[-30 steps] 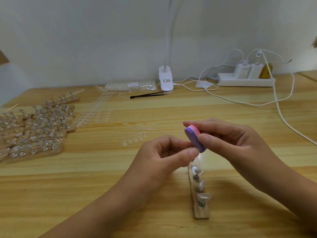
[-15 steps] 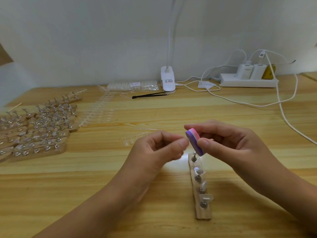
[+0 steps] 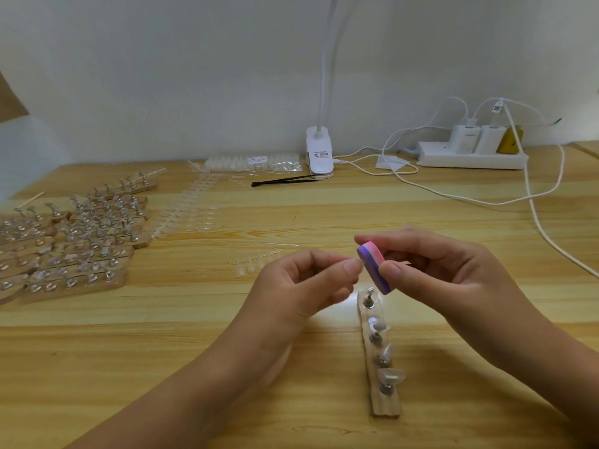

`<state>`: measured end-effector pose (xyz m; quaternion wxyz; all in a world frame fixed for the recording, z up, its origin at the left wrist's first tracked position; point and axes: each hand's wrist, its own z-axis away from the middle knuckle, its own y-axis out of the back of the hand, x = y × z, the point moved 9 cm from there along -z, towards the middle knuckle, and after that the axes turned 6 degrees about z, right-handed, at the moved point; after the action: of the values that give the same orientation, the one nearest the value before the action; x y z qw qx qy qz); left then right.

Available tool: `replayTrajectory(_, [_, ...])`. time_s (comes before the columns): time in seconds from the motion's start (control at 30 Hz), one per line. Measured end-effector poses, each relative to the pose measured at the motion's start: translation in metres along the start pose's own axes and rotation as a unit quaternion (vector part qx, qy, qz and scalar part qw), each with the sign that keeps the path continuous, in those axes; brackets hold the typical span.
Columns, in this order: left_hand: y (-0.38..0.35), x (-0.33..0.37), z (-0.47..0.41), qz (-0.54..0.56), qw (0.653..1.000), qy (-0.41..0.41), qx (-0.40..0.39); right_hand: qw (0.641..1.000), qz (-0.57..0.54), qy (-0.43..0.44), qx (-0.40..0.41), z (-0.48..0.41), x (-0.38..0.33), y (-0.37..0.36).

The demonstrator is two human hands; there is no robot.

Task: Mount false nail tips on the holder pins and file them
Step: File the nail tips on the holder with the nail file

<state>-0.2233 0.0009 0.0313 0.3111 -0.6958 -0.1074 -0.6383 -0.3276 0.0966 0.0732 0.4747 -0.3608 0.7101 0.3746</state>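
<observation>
File pinched between right hand's thumb and forefinger, long axis sloping down-right, just above far end of holder strip lying front-to-back on wooden table by white wall; left hand curled thumb-to-forefinger, contents unclear.

**Worktable, one holder strip in hand's reach, stock at left, power at far right**

On the table: holder strip near, right of centre, running near to far. Above its far end, left hand and right hand; the file block, pinched by the right hand, sits between them. Far left: cluster of holder strips; nail-tip racks just right of it. Far edge, left to right: bag of tips, tweezers before it, lamp clip, power strip.
</observation>
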Motion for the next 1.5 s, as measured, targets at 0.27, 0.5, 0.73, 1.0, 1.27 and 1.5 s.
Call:
replayTrajectory(0.27, [0.000,0.000,0.002,-0.019,1.000,-0.004,-0.002,1.000,0.002,0.002,-0.006,0.000,0.000,0.000])
replayTrajectory(0.5, [-0.002,0.000,0.002,-0.010,1.000,-0.003,0.003,1.000,0.003,0.011,0.000,-0.004,-0.002,-0.001])
replayTrajectory(0.73, [-0.005,0.002,0.004,-0.042,0.999,-0.009,-0.025,0.999,0.022,0.016,-0.024,-0.004,-0.007,-0.003])
replayTrajectory(1.0, [-0.007,0.007,0.004,-0.099,0.994,-0.028,-0.036,0.993,0.071,0.012,-0.089,-0.007,-0.008,-0.005])
replayTrajectory(1.27, [-0.011,0.009,0.006,-0.147,0.988,-0.023,-0.045,0.978,0.104,-0.011,-0.178,-0.003,-0.007,-0.008])
replayTrajectory(1.5, [-0.008,0.015,0.005,-0.122,0.991,-0.026,-0.043,0.980,0.109,0.001,-0.169,-0.003,-0.007,-0.001])
